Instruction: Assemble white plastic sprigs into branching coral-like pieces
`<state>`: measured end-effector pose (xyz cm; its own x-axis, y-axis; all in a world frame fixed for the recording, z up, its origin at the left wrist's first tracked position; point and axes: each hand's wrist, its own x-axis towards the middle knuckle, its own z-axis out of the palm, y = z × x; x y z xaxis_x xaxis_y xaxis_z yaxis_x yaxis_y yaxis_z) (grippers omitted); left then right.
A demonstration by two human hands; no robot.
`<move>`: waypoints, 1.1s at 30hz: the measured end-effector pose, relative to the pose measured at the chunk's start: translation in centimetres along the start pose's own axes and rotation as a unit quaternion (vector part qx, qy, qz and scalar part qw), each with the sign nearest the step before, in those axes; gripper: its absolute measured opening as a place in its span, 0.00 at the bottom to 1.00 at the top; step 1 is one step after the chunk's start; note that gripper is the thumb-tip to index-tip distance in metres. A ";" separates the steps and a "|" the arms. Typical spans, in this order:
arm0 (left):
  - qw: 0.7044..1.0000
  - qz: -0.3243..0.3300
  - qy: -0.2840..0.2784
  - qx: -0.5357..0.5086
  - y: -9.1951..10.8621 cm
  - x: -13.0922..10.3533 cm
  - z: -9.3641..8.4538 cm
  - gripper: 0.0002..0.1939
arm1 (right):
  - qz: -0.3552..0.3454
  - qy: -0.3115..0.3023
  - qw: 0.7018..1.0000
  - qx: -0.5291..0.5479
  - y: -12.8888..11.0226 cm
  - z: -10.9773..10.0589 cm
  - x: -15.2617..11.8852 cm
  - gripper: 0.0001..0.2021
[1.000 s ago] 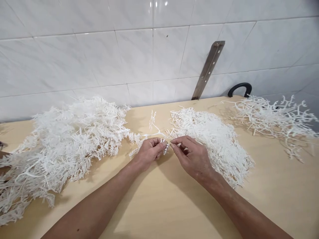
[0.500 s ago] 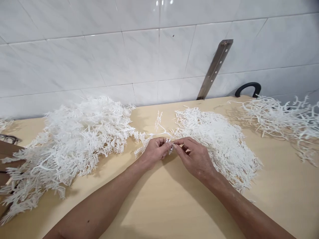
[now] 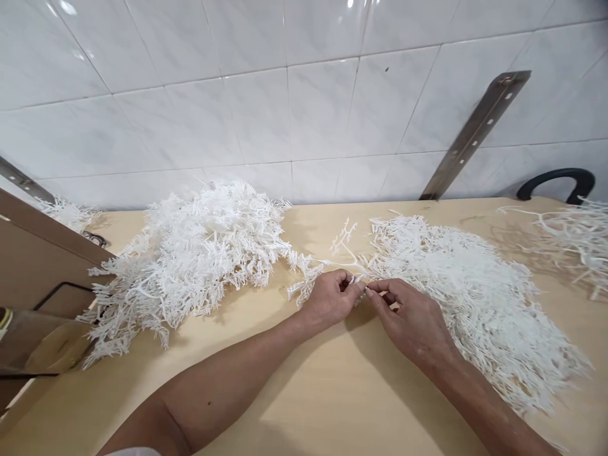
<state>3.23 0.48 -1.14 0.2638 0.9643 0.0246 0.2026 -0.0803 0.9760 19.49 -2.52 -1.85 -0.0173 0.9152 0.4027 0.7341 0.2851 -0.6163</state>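
Note:
Between the two heaps, my left hand (image 3: 336, 294) is closed in a pinch on a white plastic branch (image 3: 332, 262), whose thin bare stems stick out beyond the fingers. Feathery white tips of it lie just left of the hand. My right hand (image 3: 408, 316) pinches at the same spot, thumb and forefinger pressed together at the branch; any small piece between them is too small to make out. Left of my hands is a large heap of feathery white sprigs (image 3: 213, 247). A flatter pile of loose white sprigs (image 3: 465, 285) spreads beside my right hand.
Bare white branches (image 3: 574, 234) lie at the far right near a black curved handle (image 3: 555, 180). A metal bracket (image 3: 475, 136) stands against the tiled wall (image 3: 323, 114). At the left are a cardboard box (image 3: 42, 247) and a clear container (image 3: 47, 345) on the wooden table (image 3: 294, 392).
My view has swung left, so everything sits further right and the box and container show more. Both hands keep pinching at the branch, with only slight finger movement.

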 end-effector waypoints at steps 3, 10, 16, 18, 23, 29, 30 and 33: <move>1.000 -0.010 -0.009 -0.022 0.1 -0.1 0.0 0.14 | 0.002 -0.008 1.000 0.006 0.1 -0.1 0.0 0.12; 0.998 -0.038 -0.020 -0.036 0.4 -0.2 0.0 0.13 | 0.070 -0.010 0.997 -0.034 -0.3 0.0 0.0 0.14; 0.998 -0.044 0.011 0.042 0.6 -0.3 0.1 0.12 | 0.103 -0.059 0.992 -0.040 0.4 0.7 0.1 0.17; 0.996 -0.057 0.005 0.067 0.6 -0.3 0.1 0.12 | 0.101 -0.070 0.992 -0.037 0.9 0.9 0.1 0.18; 0.989 -0.074 0.000 0.131 0.5 -0.2 -0.1 0.12 | 0.090 -0.068 0.993 -0.023 1.2 1.2 0.1 0.15; 0.990 -0.045 0.006 0.135 0.3 0.3 -0.1 0.13 | 0.063 -0.037 0.997 -0.015 0.2 1.5 0.2 0.13; 0.991 -0.046 0.002 0.129 0.3 0.4 -0.1 0.13 | 0.064 -0.036 0.997 -0.014 0.1 1.5 0.2 0.13; 0.992 -0.067 0.011 0.108 0.4 0.7 -0.1 0.14 | 0.053 -0.013 0.998 -0.009 -0.1 1.7 0.3 0.12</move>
<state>3.36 1.20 -0.74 0.2007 0.9750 -0.0953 0.4331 -0.0010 0.9013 18.24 -1.82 -2.86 0.0441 0.9470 0.3183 0.7444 0.1813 -0.6426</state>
